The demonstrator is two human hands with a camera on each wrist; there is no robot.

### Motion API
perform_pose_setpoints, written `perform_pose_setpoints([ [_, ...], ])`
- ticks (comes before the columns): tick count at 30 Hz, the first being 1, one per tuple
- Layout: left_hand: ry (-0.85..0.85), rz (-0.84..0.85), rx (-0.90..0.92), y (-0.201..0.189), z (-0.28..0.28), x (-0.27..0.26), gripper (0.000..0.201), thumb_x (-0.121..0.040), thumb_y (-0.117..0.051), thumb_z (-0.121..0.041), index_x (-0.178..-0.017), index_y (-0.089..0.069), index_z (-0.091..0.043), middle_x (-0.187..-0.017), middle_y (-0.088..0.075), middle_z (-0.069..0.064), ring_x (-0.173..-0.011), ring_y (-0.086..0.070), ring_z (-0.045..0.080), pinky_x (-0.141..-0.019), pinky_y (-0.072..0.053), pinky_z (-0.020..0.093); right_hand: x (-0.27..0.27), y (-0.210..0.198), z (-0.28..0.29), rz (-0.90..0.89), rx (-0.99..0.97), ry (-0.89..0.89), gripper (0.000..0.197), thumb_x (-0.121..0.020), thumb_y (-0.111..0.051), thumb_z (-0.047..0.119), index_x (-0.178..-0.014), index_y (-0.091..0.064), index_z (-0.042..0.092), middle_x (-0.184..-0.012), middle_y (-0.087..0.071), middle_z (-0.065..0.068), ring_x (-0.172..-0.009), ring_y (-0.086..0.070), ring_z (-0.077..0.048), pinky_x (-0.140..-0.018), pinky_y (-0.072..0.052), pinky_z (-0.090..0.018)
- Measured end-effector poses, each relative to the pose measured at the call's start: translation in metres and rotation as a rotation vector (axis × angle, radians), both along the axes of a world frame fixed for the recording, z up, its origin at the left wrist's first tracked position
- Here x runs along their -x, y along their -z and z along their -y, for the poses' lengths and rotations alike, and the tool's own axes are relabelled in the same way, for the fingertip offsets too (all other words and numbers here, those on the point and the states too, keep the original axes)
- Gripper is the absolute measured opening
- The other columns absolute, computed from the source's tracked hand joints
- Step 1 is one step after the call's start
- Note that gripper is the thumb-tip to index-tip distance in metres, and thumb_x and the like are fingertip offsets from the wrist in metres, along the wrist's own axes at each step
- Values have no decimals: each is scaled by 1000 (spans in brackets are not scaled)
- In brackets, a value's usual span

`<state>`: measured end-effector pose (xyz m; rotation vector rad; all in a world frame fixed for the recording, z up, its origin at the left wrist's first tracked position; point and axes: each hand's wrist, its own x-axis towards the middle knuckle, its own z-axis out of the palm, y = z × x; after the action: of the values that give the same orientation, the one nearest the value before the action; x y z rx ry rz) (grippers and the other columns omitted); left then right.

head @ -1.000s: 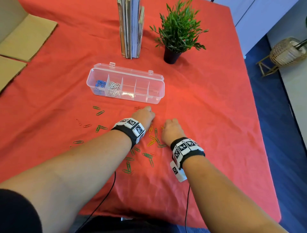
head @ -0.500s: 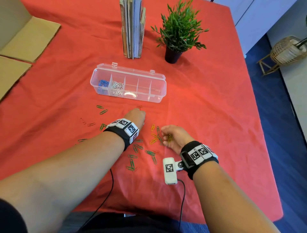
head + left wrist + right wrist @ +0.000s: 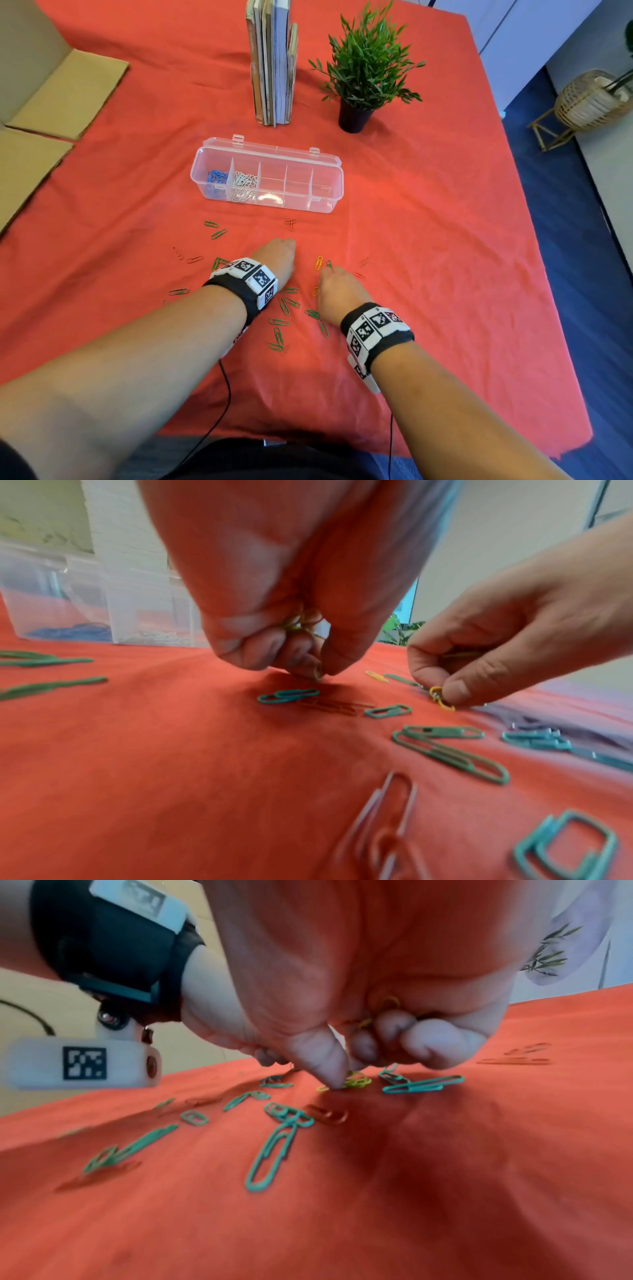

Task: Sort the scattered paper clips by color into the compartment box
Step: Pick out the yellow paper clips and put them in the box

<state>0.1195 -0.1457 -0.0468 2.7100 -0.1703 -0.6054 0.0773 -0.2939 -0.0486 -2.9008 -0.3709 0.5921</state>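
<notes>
The clear compartment box [image 3: 328, 205] lies open on the red cloth, with blue clips [image 3: 215, 178] in its leftmost cell and white clips [image 3: 244, 185] in the one beside it. Green clips [image 3: 284, 305], yellow clips [image 3: 319, 263] and red clips [image 3: 291, 223] lie scattered in front of it. My left hand [image 3: 286, 245] is curled knuckles-up, with yellow clips [image 3: 301, 623] bunched in its palm and its fingertips [image 3: 316, 673] just above the cloth. My right hand [image 3: 329, 274] also grips yellow clips [image 3: 387, 1007], and pinches another yellow clip [image 3: 440, 697] on the cloth.
Upright books [image 3: 272, 61] and a potted plant [image 3: 359, 75] stand behind the box. Cardboard flaps [image 3: 65, 92] lie at the far left. The table edge drops to blue floor on the right, where a wicker basket [image 3: 589, 99] stands. Cables run off both wrists.
My right hand, turned palm up half a second ago, has rolled palm down onto the clips again. My left hand has drawn back a little toward me.
</notes>
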Motion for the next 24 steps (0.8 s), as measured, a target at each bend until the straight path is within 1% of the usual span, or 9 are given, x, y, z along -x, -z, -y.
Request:
perform_pose_setpoints([
  [2, -50, 0, 121, -6, 2, 0, 24, -87, -46, -8, -109, -52, -6, -110, -62, 18, -102, -58, 36, -86, -44, 40, -7, -9, 2, -70, -81, 52, 24, -89, -42, 12, -105, -56, 0, -110, -59, -21, -104, -57, -32, -85, -43, -36],
  [6, -159, -107, 278, -26, 14, -8, 28, -92, -39, -12, -100, -64, -2, -97, -63, 13, -98, -58, 31, -83, -42, 32, -21, -17, 22, -281, -724, 704, 14, -74, -46, 8, -61, -49, 12, -62, -47, -13, -52, -44, -22, -48, -35, -29],
  [9, -205, -205, 341, -31, 25, -15, 27, -91, -43, -14, -87, -67, -4, -98, -64, 16, -98, -58, 31, -83, -42, 32, -21, -24, 40, -481, -1231, 1087, 22, -77, -35, -3, -73, -52, 10, -57, -38, -5, -39, -31, -11, -38, -25, -17],
  [12, -161, -240, 340, -28, 33, -17, 30, -91, -42, -10, -101, -67, 2, -111, -65, 20, -103, -58, 30, -91, -41, 33, -18, -28, 51, -678, -1414, 1120, 22, -82, -37, 7, -76, -58, 10, -55, -45, 0, -41, -43, -11, -40, -38, -17],
  [15, -102, -187, 215, -20, 38, -16, 28, -91, -41, -14, -93, -66, 0, -99, -66, 18, -95, -60, 31, -81, -45, 35, -17, -20, 52, -613, -1264, 1115, 15, -86, -49, 13, -73, -58, 15, -57, -48, 3, -42, -46, -8, -36, -38, -15],
  [17, -44, -117, 75, -15, 41, -12, 28, -90, -46, -20, -99, -64, 0, -104, -68, 18, -99, -61, 36, -84, -47, 37, -19, -12, 52, -427, -859, 910, 12, -83, -57, 16, -72, -57, 20, -62, -50, 3, -45, -48, -8, -38, -36, -16],
  [20, 48, -37, -22, -12, 44, -8, 22, -85, -56, -24, -97, -62, -7, -103, -67, 16, -101, -61, 35, -85, -48, 38, -15, -5, 45, -157, -218, 460, 11, -81, -58, 24, -85, -60, 14, -85, -62, -7, -83, -64, -22, -65, -46, -23],
  [22, 80, -48, -69, -12, 48, -9, 20, -85, -52, -14, -100, -62, -5, -109, -64, 18, -103, -61, 37, -87, -48, 40, -8, -2, 36, -60, -82, 338, 31, -81, -57, 24, -105, -56, 5, -111, -57, -17, -104, -59, -34, -86, -48, -36],
  [24, 68, -95, -63, -11, 48, -9, 24, -84, -48, -7, -103, -62, -3, -119, -58, 21, -107, -59, 38, -92, -48, 42, -3, -3, 29, -33, -42, 306, 40, -82, -54, 20, -117, -49, 2, -123, -47, -18, -111, -54, -39, -92, -46, -44],
])
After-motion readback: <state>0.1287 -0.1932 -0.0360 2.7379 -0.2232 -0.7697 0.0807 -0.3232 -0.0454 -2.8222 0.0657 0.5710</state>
